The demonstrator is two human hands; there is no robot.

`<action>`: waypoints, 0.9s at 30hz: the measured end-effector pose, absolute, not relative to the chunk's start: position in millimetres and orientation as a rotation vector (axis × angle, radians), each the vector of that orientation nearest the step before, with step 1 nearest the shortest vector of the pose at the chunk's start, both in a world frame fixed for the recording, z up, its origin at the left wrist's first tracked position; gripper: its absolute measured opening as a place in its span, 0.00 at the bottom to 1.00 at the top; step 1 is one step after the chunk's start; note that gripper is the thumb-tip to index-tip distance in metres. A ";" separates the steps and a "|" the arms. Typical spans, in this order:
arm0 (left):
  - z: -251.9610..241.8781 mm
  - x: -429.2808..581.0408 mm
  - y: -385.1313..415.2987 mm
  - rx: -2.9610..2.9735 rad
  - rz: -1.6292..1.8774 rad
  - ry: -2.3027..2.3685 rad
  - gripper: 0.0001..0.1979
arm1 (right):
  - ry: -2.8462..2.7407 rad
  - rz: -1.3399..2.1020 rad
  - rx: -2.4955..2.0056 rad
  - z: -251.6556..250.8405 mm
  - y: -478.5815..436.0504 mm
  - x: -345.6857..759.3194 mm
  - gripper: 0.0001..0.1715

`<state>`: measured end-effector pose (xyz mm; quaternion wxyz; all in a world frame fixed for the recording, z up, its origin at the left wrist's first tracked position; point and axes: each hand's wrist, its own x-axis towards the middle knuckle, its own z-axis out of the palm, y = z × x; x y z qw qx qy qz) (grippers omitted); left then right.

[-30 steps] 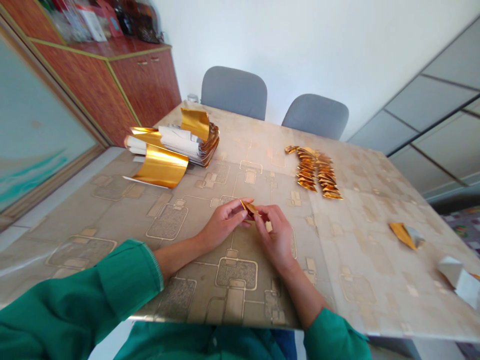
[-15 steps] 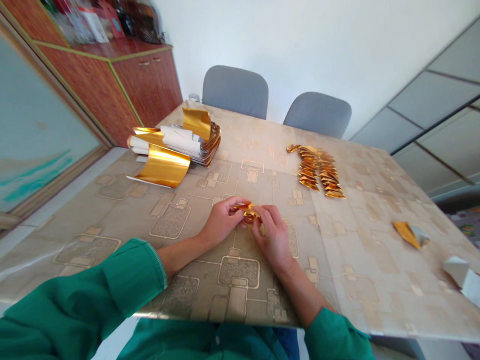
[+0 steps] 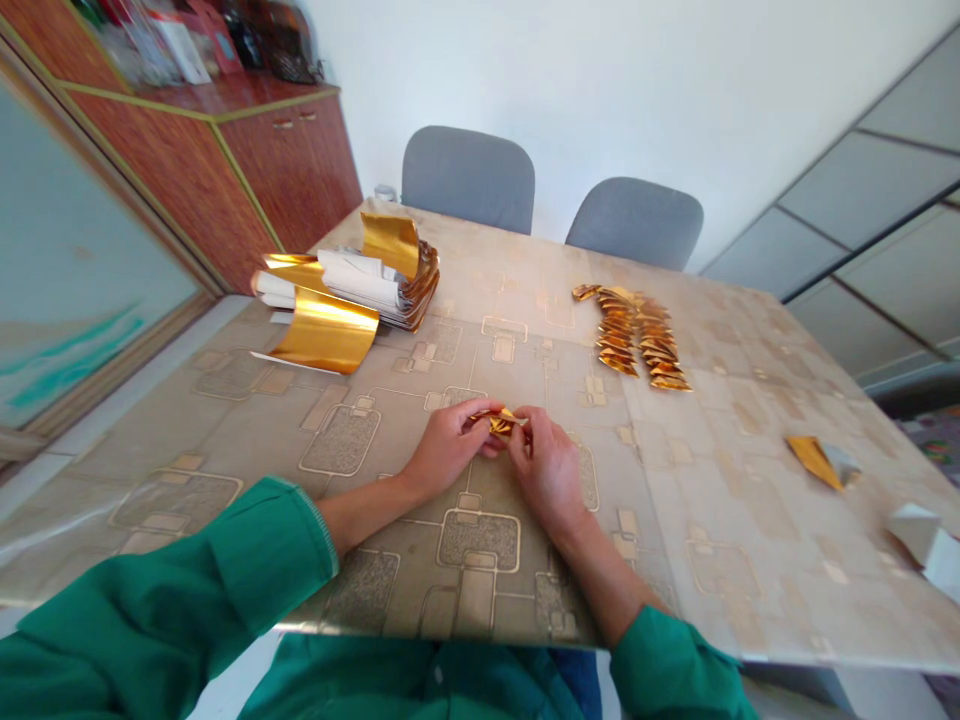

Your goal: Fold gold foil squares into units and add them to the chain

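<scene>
A small folded piece of gold foil paper [image 3: 501,425] is held between both hands over the middle of the table. My left hand [image 3: 448,445] pinches its left end between thumb and fingers. On the other end, my right hand [image 3: 549,470] is closed with thumb and fingertips together. Part of the paper is hidden behind the fingers. To the left lies a stack of gold and white foil sheets [image 3: 330,325], some curling up. Beyond my right hand, two rows of folded gold pieces [image 3: 637,335] lie side by side.
A patterned cloth covers the table [image 3: 420,590]. At the right lie a gold-and-silver paper scrap [image 3: 816,462] and a white folded paper [image 3: 926,545]. Two grey chairs [image 3: 469,178] stand at the far edge, and a wooden cabinet [image 3: 292,170] stands at the back left.
My right fingers have shifted slightly on the foil paper and drawn closer together at its right end. My left hand keeps its hold. The view has moved slightly.
</scene>
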<state>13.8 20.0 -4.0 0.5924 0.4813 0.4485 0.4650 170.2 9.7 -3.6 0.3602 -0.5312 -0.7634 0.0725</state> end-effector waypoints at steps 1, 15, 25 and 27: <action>-3.9 14.0 19.8 1.123 1.082 1.051 0.17 | -1.966 0.190 -1.364 -3.2 9.7 169.9 0.10; -3.0 16.4 19.0 1.146 1.009 1.058 0.18 | -1.869 0.290 -1.406 0.2 10.6 167.6 0.07; 6.7 16.4 18.5 1.141 0.914 1.080 0.18 | -1.791 0.364 -1.354 4.8 13.1 169.0 0.05; 6.2 16.2 18.7 1.173 0.906 1.077 0.20 | -1.791 0.380 -1.357 4.0 13.2 168.5 0.05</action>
